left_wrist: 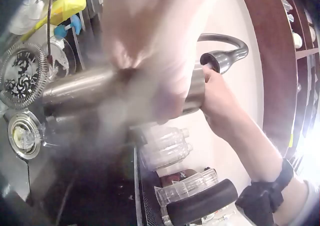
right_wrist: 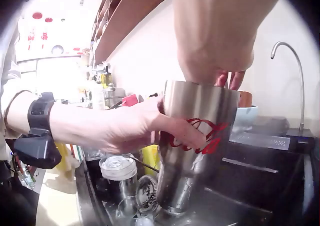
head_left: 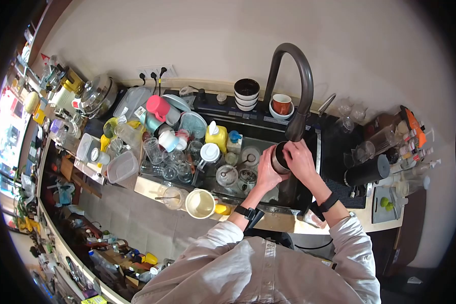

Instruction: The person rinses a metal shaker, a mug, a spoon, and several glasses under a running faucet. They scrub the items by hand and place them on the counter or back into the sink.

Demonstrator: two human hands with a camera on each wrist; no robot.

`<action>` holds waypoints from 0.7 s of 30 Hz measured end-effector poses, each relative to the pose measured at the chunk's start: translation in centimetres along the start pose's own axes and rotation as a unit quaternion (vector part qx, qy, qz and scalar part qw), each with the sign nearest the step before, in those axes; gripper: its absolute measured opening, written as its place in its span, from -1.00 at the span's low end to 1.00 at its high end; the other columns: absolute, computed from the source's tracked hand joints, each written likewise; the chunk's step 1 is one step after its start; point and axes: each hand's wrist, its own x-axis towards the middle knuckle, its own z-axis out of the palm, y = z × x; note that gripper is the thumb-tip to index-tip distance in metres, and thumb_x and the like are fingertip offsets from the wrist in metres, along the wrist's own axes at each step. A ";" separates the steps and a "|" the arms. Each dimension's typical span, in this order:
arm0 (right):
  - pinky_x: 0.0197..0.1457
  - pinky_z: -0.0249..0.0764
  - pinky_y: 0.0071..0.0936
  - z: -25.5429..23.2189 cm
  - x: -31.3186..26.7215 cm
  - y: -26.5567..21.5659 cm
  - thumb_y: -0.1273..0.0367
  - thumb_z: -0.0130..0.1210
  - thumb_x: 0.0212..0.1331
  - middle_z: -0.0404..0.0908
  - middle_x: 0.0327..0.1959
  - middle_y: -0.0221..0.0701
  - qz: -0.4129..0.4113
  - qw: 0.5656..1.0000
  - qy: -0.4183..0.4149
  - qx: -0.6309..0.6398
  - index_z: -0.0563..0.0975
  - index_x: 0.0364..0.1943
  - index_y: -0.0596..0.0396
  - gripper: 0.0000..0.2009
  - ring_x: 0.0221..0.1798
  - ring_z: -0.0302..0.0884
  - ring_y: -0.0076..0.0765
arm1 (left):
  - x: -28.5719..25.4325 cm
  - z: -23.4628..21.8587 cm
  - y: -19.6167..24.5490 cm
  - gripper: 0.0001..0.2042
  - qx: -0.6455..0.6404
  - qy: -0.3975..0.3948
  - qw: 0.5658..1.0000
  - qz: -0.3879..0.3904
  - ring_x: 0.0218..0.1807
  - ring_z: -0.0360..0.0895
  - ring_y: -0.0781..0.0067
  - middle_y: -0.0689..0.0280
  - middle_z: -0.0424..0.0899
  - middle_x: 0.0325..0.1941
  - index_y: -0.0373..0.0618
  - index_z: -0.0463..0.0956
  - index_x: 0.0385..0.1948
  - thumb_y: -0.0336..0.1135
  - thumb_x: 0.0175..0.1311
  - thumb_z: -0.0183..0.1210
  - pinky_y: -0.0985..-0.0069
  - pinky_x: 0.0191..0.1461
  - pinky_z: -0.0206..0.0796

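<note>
A tall stainless steel tumbler [right_wrist: 195, 158] with red lettering is held over the sink by my left hand [head_left: 269, 171], fingers and thumb wrapped round its side. In the right wrist view the left thumb lies across the lettering [right_wrist: 212, 145]. My right hand [head_left: 300, 160] reaches into the tumbler's mouth from above, its fingers mostly hidden behind the rim; I cannot tell what they hold inside. Above the hands hangs the dark tap spout [head_left: 296, 130]. Close to the tumbler's base is a round metal strainer with a coiled spring [left_wrist: 22, 76].
Glass jars and cups [head_left: 169, 164] crowd the sink's left part, with a yellow pump bottle [head_left: 216, 136] behind. Stacked bowls [head_left: 246, 96] and a brown cup [head_left: 281, 104] stand along the back ledge. At the right lies a black cylinder [head_left: 367, 171]. A cream tub [head_left: 200, 204] sits on the front edge.
</note>
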 end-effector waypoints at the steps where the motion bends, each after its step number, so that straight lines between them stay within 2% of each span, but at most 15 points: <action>1: -0.12 0.48 -0.17 0.0 0.1 0.3 0.46 0.14 0.04 0.57 -0.36 -0.21 -0.017 0.999 -0.024 0.019 0.57 -0.43 0.16 -0.94 -0.19 0.52 0.00 | 0.1 0.1 -0.1 -0.04 -0.003 -0.006 1.000 -0.001 0.20 0.38 0.06 0.11 0.42 0.12 -0.21 0.24 0.18 -0.36 -0.51 0.52 0.26 0.27 0.25; 2: -0.12 0.49 -0.16 -0.2 0.5 0.7 0.44 0.15 0.04 0.63 -0.37 -0.18 0.007 0.990 -0.134 0.041 0.58 -0.39 0.18 -0.90 -0.20 0.56 0.08 | 0.1 0.1 -0.1 -0.04 -0.006 -0.012 1.000 -0.003 0.20 0.38 0.06 0.11 0.41 0.13 -0.21 0.24 0.18 -0.36 -0.52 0.52 0.26 0.27 0.25; 5: -0.11 0.52 -0.17 1.6 1.1 3.4 0.40 0.16 0.02 0.66 -0.34 -0.15 0.056 0.943 -0.328 0.021 0.60 -0.34 0.19 -0.85 -0.19 0.60 0.08 | 0.2 0.4 0.1 -0.02 -0.007 -0.027 1.000 0.006 0.20 0.37 0.03 0.11 0.40 0.14 -0.14 0.23 0.20 -0.38 -0.53 0.52 0.23 0.26 0.26; 6: 0.09 0.47 -0.25 2.9 2.1 4.6 0.29 0.11 0.08 0.59 0.02 -0.15 0.096 0.895 -0.435 -0.038 0.63 -0.12 0.03 -0.72 0.08 0.53 -0.04 | 0.2 0.7 0.0 -0.02 -0.003 -0.030 0.999 0.018 0.20 0.37 0.03 0.12 0.40 0.14 -0.13 0.23 0.20 -0.38 -0.53 0.52 0.22 0.26 0.26; 7: 0.10 0.46 -0.25 3.9 2.6 5.2 0.29 0.11 0.08 0.58 0.03 -0.16 0.107 0.872 -0.476 -0.046 0.62 -0.12 0.04 -0.71 0.08 0.52 -0.06 | 0.3 0.8 0.1 -0.02 0.002 -0.032 0.999 0.030 0.20 0.36 0.02 0.12 0.39 0.14 -0.11 0.23 0.21 -0.39 -0.53 0.52 0.22 0.25 0.26; 12: 0.15 0.40 -0.29 6.3 1.0 6.0 0.30 0.10 0.07 0.55 0.06 -0.20 0.118 0.869 -0.475 0.071 0.59 -0.09 0.04 -0.70 0.11 0.48 -0.16 | 0.5 0.4 0.3 0.00 0.001 -0.050 0.998 0.042 0.19 0.36 -0.02 0.12 0.40 0.15 -0.10 0.24 0.21 -0.40 -0.58 0.51 0.19 0.25 0.27; 16: 0.18 0.36 -0.33 7.0 0.7 5.7 0.31 0.10 0.07 0.52 0.09 -0.24 0.107 0.856 -0.494 0.106 0.56 -0.06 0.05 -0.68 0.13 0.45 -0.25 | 0.0 0.3 -0.6 0.01 -0.016 -0.030 0.998 0.048 0.19 0.35 -0.04 0.12 0.39 0.17 -0.12 0.24 0.22 -0.42 -0.59 0.51 0.19 0.25 0.26; 20: 0.22 0.32 -0.36 7.2 1.6 4.8 0.32 0.09 0.07 0.49 0.12 -0.27 0.010 0.841 -0.536 0.071 0.54 -0.04 0.05 -0.66 0.15 0.42 -0.33 | -0.3 0.2 -0.8 0.01 -0.016 -0.050 0.998 0.043 0.21 0.34 -0.02 0.12 0.39 0.17 -0.13 0.24 0.22 -0.43 -0.58 0.51 0.20 0.27 0.25; 21: 0.23 0.31 -0.37 6.7 1.7 4.4 0.32 0.09 0.06 0.48 0.13 -0.28 0.089 0.830 -0.536 0.124 0.53 -0.03 0.05 -0.66 0.16 0.41 -0.35 | -0.2 0.1 -0.8 0.00 -0.014 -0.042 0.998 0.037 0.21 0.34 -0.01 0.12 0.39 0.17 -0.13 0.24 0.22 -0.42 -0.57 0.51 0.20 0.27 0.25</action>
